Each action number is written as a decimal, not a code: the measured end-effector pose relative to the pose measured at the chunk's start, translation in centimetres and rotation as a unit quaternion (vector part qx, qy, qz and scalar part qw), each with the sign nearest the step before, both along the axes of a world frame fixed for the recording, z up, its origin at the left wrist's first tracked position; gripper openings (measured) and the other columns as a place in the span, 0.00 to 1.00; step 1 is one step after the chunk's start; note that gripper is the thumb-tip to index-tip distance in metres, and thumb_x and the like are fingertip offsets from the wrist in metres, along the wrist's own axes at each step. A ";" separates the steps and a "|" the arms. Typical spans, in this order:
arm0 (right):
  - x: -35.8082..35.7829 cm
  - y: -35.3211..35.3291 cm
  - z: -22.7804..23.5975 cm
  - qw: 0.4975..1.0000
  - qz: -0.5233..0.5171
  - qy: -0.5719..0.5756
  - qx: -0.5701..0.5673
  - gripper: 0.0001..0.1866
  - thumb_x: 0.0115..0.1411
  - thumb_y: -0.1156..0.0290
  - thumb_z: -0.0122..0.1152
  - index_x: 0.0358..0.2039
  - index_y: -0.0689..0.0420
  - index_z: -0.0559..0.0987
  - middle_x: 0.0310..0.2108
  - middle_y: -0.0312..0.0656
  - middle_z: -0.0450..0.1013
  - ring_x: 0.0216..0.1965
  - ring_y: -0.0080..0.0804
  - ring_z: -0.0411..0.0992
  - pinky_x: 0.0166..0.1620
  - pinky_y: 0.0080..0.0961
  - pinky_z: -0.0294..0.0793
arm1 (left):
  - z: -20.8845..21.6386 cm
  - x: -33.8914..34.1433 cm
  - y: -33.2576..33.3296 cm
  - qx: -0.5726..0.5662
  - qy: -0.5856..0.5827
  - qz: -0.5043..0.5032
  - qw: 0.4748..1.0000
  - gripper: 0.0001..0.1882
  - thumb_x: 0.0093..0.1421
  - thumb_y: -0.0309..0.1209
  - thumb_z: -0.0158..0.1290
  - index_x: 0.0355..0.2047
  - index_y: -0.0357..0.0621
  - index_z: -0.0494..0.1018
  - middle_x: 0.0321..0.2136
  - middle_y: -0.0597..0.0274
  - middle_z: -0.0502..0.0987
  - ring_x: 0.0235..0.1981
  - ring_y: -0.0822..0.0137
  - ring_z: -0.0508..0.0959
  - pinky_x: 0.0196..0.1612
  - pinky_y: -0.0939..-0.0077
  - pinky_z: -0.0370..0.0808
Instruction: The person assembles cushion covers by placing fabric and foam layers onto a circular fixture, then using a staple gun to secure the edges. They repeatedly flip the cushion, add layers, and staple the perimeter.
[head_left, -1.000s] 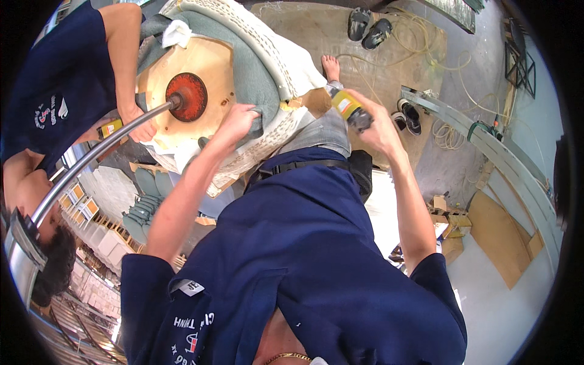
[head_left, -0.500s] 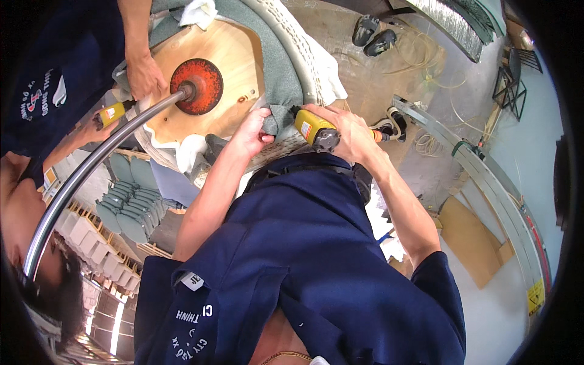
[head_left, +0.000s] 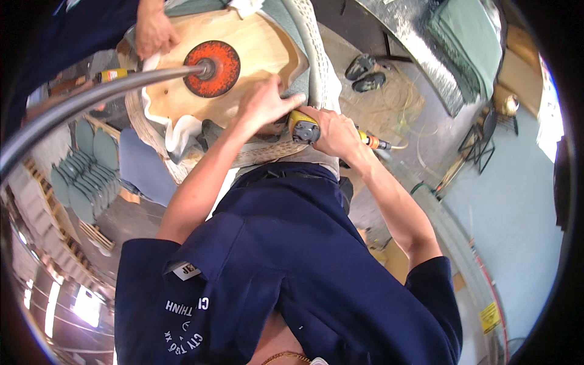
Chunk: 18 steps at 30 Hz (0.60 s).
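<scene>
My right hand (head_left: pixel 336 132) is wrapped round a yellow-and-black staple gun (head_left: pixel 302 129), its nose at the near right rim of an upholstered seat. An orange air fitting (head_left: pixel 368 139) and hose trail from its far end. Beside it, my left hand (head_left: pixel 258 106) lies at the rim, thumb stretched out over the grey-green fabric (head_left: pixel 295 85) and the other fingers over the wooden panel (head_left: pixel 261 52). What lies under that palm is hidden. A red disc (head_left: pixel 226 55) on a bent metal tube (head_left: pixel 115 88) presses on the panel.
At upper left, a co-worker's hand (head_left: pixel 155 33) rests on the panel's edge, with another yellow tool (head_left: pixel 112 75) near. Grey-green seat shells (head_left: pixel 85 176) are stacked at left. Upper right are shoes (head_left: pixel 365 73), loose hose on the floor and a table (head_left: pixel 407 36) with folded fabric (head_left: pixel 465 42).
My left hand has let go of the pinched fabric corner and spread its thumb along the rim. The staple gun has turned and come in next to that thumb. The whole view has shifted.
</scene>
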State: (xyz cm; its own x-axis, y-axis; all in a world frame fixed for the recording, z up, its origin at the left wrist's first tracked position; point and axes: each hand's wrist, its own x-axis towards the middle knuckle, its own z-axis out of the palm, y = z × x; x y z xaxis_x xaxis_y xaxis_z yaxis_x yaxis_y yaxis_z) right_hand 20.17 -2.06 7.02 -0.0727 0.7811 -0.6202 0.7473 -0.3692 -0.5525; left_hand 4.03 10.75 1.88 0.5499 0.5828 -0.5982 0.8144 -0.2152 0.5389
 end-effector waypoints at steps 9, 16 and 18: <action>3.8 0.2 2.4 0.995 0.084 -0.004 0.044 0.41 0.48 0.80 0.65 0.65 0.41 0.73 0.44 0.49 0.79 0.47 0.55 0.78 0.49 0.48 0.77 | -2.2 -4.1 -3.9 0.100 -0.095 0.024 0.990 0.23 0.67 0.46 0.54 0.25 0.38 0.79 0.23 0.41 0.79 0.30 0.40 0.81 0.35 0.47 0.76; 3.6 3.0 -1.4 0.977 0.195 -0.047 0.070 0.43 0.47 0.74 0.68 0.66 0.38 0.71 0.45 0.52 0.80 0.46 0.55 0.79 0.47 0.48 0.80 | -3.2 -4.2 -6.9 0.119 -0.089 0.133 0.980 0.23 0.67 0.47 0.53 0.25 0.41 0.80 0.22 0.43 0.79 0.28 0.40 0.80 0.33 0.48 0.76; 4.1 3.8 -1.7 0.968 0.236 -0.038 0.076 0.43 0.46 0.75 0.68 0.66 0.38 0.71 0.45 0.51 0.80 0.46 0.54 0.80 0.48 0.47 0.80 | -2.9 -4.5 -7.0 0.117 -0.079 0.140 0.980 0.22 0.67 0.47 0.53 0.25 0.41 0.81 0.22 0.44 0.79 0.28 0.40 0.81 0.33 0.48 0.77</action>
State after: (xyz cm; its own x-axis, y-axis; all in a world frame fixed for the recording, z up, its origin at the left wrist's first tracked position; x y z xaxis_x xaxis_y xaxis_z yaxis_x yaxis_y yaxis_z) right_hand 24.29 1.79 5.29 -0.4026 0.7543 -0.5186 0.8537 0.1050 -0.5101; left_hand -0.42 3.76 -1.05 0.4240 0.8355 -0.3494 0.7692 -0.1286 0.6259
